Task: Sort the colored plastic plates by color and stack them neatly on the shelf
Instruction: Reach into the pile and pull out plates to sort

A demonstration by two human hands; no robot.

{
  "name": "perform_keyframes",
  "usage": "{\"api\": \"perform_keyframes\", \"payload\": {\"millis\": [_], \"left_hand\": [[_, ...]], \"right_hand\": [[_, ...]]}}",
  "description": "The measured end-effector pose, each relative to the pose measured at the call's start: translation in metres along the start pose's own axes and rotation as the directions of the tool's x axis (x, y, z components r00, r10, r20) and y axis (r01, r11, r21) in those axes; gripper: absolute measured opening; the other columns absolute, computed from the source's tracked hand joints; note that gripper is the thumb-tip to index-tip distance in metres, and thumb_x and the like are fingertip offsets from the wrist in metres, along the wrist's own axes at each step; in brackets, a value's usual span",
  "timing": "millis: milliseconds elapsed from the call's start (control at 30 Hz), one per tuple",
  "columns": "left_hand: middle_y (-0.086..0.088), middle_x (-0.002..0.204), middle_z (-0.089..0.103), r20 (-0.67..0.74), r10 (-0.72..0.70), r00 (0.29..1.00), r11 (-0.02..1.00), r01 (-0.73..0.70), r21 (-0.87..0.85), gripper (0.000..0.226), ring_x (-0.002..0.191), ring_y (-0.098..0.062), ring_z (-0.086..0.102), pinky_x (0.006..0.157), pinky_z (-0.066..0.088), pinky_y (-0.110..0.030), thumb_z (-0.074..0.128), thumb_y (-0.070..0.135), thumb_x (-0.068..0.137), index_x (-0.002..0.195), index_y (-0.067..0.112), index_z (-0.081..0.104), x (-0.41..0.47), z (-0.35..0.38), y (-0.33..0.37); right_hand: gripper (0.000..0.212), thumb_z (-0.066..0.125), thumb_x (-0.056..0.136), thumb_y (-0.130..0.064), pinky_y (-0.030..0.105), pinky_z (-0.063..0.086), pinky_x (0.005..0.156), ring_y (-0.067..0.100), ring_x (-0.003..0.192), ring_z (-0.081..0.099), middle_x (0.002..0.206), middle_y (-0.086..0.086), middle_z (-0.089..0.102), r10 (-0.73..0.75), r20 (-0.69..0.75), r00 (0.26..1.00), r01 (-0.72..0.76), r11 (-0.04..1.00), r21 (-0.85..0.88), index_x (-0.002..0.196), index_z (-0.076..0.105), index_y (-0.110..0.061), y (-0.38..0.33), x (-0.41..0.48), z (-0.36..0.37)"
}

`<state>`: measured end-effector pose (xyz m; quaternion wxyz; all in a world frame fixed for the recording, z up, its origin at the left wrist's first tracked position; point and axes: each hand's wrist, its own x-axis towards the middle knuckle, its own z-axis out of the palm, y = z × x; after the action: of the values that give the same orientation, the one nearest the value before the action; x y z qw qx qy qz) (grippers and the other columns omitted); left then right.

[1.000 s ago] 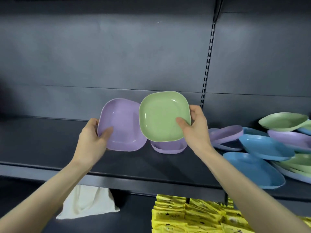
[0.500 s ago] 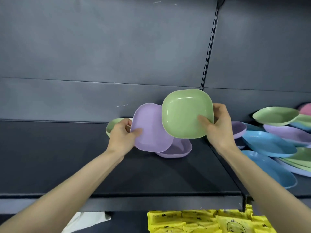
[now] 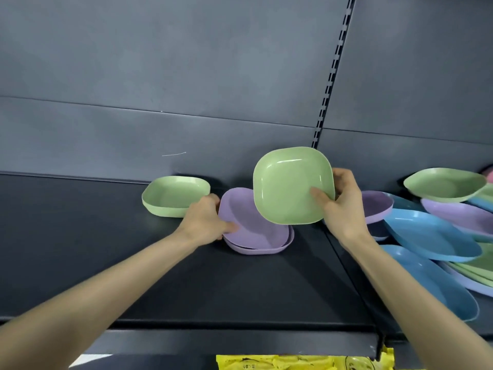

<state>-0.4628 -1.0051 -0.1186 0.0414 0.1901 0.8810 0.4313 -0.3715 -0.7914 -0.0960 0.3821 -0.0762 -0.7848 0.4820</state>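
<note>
Shelf (image 3: 106, 263): dark deck with a grey back panel; a seam right of centre splits it into two bays.
Left hand (image 3: 205, 222): at the left rim of the purple plate (image 3: 256, 228), thumb over the rim on the inside, remaining fingers hidden behind it; fingers clamped on that rim.
Purple plate: upper one of a two-plate purple pile, nested in the lower one and sitting slightly askew, mid-depth on the left bay, near the seam.
Right hand (image 3: 344, 206): pinches the right edge of the held green plate (image 3: 290, 185), thumb on the inner face, other fingers curled behind.
Held green plate: clear of the deck, tilted with its hollow toward the camera, overlapping the purple pile's right rear part from this view.
Second green plate (image 3: 173, 196): flat on the deck by the back panel, just left of the purple pile.
Unsorted heap (image 3: 432, 236): blue, purple and green plates lying overlapped and tilted across the right bay.
Yellow packets (image 3: 293, 363): below the shelf's front edge.
</note>
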Motion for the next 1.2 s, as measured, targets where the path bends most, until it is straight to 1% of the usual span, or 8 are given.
{"api": "perform_keyframes", "payload": {"millis": [167,333,500,667,767,867,1000,1200], "left_hand": [[-0.002,0.086,0.06,-0.006,0.035,0.999,0.987,-0.034,0.156,0.046,0.076,-0.021,0.053,0.051,0.036,-0.024,0.078,0.025,0.069,0.101,0.009,0.05,0.001,0.006,-0.001],[-0.001,0.101,0.048,0.002,0.04,0.999,0.976,-0.039,0.215,0.074,0.09,-0.022,0.049,0.069,0.038,-0.029,0.076,0.038,0.072,0.128,0.012,0.035,-0.002,0.005,-0.005],[0.002,0.108,0.058,-0.087,0.106,0.991,0.97,-0.122,-0.211,0.061,0.089,-0.012,0.058,0.077,0.047,-0.022,0.075,0.035,0.075,0.125,0.018,0.047,-0.005,-0.025,-0.004],[-0.009,0.101,0.067,-0.092,0.135,0.987,0.879,-0.162,-0.449,0.048,0.081,-0.027,0.063,0.074,0.055,-0.042,0.072,0.018,0.08,0.122,0.014,0.048,0.001,-0.053,-0.005],[-0.005,0.097,0.067,-0.213,0.146,0.966,0.907,-0.217,-0.36,0.043,0.069,-0.022,0.064,0.063,0.058,-0.043,0.071,0.019,0.081,0.116,0.016,0.046,0.013,-0.069,-0.02],[-0.007,0.078,0.066,-0.276,0.125,0.953,0.937,-0.205,-0.283,0.029,0.057,-0.017,0.062,0.048,0.055,-0.032,0.069,0.02,0.083,0.103,0.017,0.049,0.027,-0.089,-0.04],[-0.007,0.069,0.067,-0.231,0.12,0.965,0.977,-0.156,-0.143,0.018,0.049,-0.024,0.06,0.048,0.052,-0.031,0.071,0.019,0.081,0.089,0.013,0.055,0.047,-0.113,-0.068],[0.0,0.056,0.058,-0.15,0.155,0.977,0.988,-0.157,0.002,0.015,0.036,-0.006,0.05,0.04,0.043,-0.016,0.076,0.015,0.076,0.084,0.01,0.063,0.078,-0.134,-0.088]], "right_hand": [[0.033,0.06,0.086,-0.001,0.004,0.042,0.069,-0.01,0.084,0.053,0.097,-0.02,0.054,0.0,0.018,1.0,0.001,1.0,-0.005,0.11,0.045,-0.018,0.007,0.004,0.008],[0.034,0.06,0.085,-0.001,0.021,0.045,0.079,0.009,0.093,0.056,0.099,-0.017,0.056,0.008,0.024,1.0,-0.009,1.0,0.019,0.11,0.045,-0.018,0.006,0.009,0.013],[0.039,0.061,0.084,0.0,0.028,0.047,0.082,0.013,0.095,0.057,0.1,-0.011,0.06,0.024,0.101,0.995,-0.028,0.999,0.036,0.11,0.045,-0.023,-0.001,0.014,0.035],[0.041,0.06,0.084,-0.002,0.03,0.05,0.08,0.017,0.098,0.059,0.106,-0.002,0.063,0.038,0.238,0.971,-0.056,0.996,0.07,0.11,0.044,-0.028,-0.019,0.021,0.083],[0.036,0.06,0.086,-0.003,0.033,0.055,0.061,0.02,0.097,0.06,0.109,0.004,0.061,0.111,0.327,0.939,-0.151,0.984,0.099,0.109,0.042,-0.023,-0.031,0.028,0.111],[0.024,0.061,0.087,-0.006,0.027,0.051,0.044,0.021,0.085,0.063,0.105,0.008,0.062,0.159,0.399,0.903,-0.203,0.977,0.07,0.101,0.045,-0.018,-0.041,0.038,0.134],[0.021,0.069,0.081,-0.009,0.031,0.054,0.055,0.025,0.083,0.066,0.099,0.011,0.065,0.205,0.469,0.859,-0.186,0.979,-0.088,0.09,0.052,-0.015,-0.045,0.05,0.163],[0.028,0.077,0.071,-0.005,0.028,0.053,0.052,0.02,0.071,0.063,0.093,0.016,0.067,0.262,0.48,0.837,-0.169,0.959,-0.227,0.087,0.055,-0.011,-0.039,0.061,0.195]]}}
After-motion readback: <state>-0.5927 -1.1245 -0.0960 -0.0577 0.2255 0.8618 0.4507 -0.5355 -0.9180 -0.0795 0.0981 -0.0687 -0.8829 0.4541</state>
